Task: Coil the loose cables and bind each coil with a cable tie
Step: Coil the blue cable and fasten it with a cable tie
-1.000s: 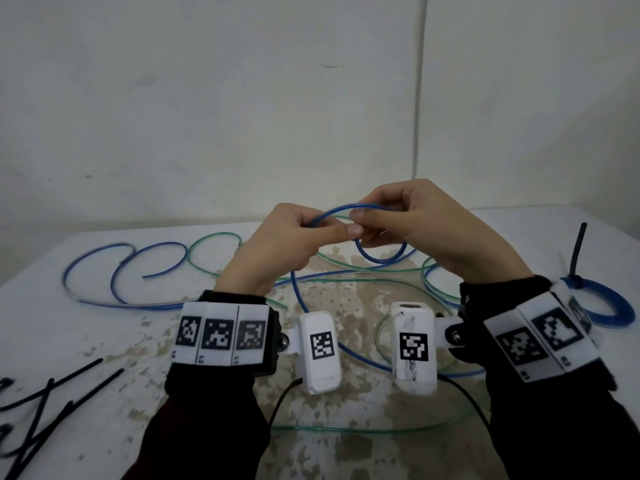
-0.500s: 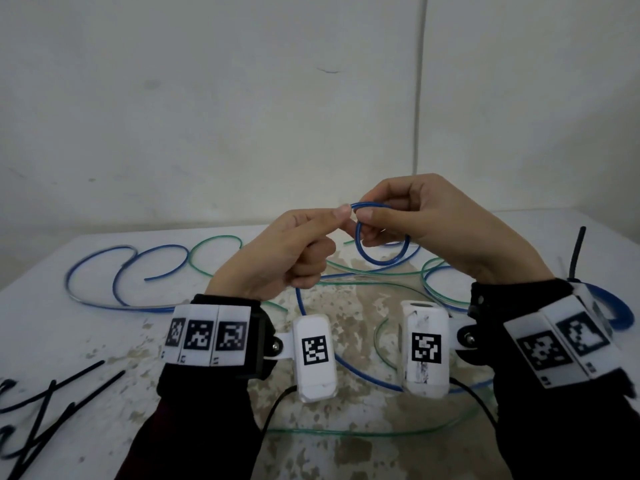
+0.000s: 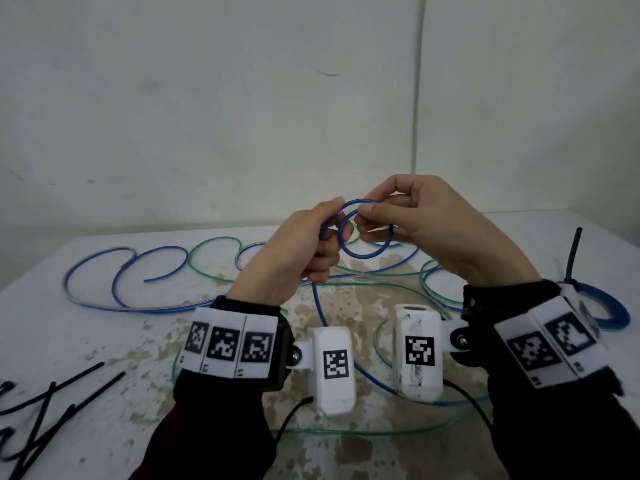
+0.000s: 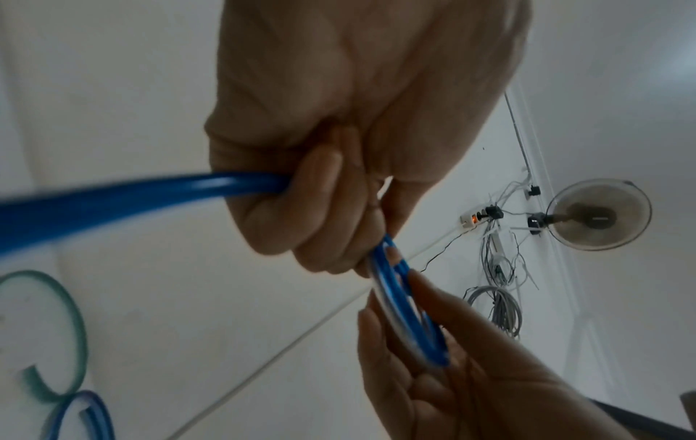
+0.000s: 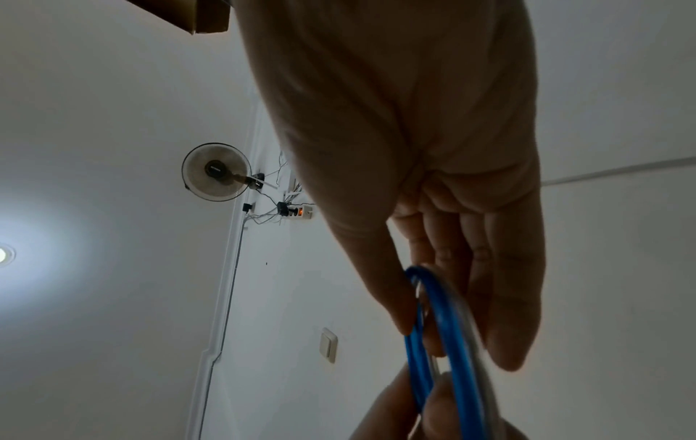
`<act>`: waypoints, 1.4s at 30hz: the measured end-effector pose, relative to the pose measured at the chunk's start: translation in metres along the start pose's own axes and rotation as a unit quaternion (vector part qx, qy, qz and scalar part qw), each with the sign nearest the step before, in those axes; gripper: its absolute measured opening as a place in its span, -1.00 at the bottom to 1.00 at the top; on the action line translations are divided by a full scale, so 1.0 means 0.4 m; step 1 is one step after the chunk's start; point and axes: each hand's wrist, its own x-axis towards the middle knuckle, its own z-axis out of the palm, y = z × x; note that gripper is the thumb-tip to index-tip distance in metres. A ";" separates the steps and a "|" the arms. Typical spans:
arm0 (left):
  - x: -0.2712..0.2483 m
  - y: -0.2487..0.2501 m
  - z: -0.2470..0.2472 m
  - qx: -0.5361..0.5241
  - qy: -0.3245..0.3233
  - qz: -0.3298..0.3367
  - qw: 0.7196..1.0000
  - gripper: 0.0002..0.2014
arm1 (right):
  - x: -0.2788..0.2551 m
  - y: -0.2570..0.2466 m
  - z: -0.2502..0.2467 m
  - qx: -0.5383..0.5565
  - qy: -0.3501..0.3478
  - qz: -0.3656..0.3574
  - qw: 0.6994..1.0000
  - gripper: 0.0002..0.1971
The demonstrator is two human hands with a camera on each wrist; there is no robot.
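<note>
Both hands hold a blue cable (image 3: 363,255) up above the table (image 3: 41,306). It is wound into a small coil (image 4: 405,312) of about two turns. My right hand (image 3: 426,226) pinches the coil's top between thumb and fingers (image 5: 501,297). My left hand (image 3: 304,247) grips the cable just left of the coil, fingers curled round it (image 4: 301,214). The loose tail of the blue cable (image 3: 349,358) drops from the left hand to the table and runs under the right wrist.
Loose blue cable (image 3: 104,282) and green cable (image 3: 211,244) curl across the far table. A finished blue coil (image 3: 609,306) with a black tie (image 3: 573,254) lies at the right edge. Several black cable ties (image 3: 45,396) lie at the near left.
The hands have wound another turn of blue cable: one loop before, about two now. The left hand went from pinching the loop's top to gripping the cable lower at the coil's left.
</note>
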 end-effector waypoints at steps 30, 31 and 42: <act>0.020 -0.018 -0.004 -0.017 0.038 0.088 0.995 -0.62 | 0.006 0.020 0.002 -0.080 -0.128 0.014 0.988 -0.67; 0.023 -0.017 -0.003 -0.040 0.035 0.084 0.995 -0.62 | 0.010 0.020 0.003 -0.047 -0.114 0.011 0.992 -0.67; 0.007 -0.018 -0.013 0.037 -0.016 0.094 0.995 -0.64 | 0.005 0.024 -0.016 -0.051 -0.150 0.039 0.987 -0.62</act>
